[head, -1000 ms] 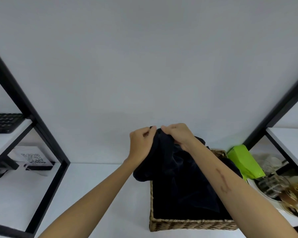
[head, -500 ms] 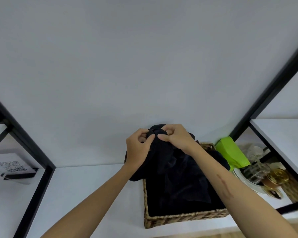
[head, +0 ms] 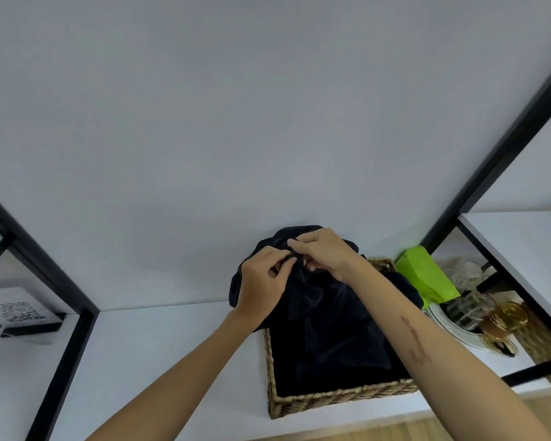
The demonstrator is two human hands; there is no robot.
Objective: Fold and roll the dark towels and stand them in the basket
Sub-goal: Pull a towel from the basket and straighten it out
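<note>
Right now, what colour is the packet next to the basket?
Bright lime green; the packet leans just right of the basket, clearest in the head view.

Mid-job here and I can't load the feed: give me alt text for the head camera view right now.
Both hands, left hand and right hand, pinch the top of a dark towel held up over a wicker basket on a white shelf. A green box and glassware sit to the right.
</note>
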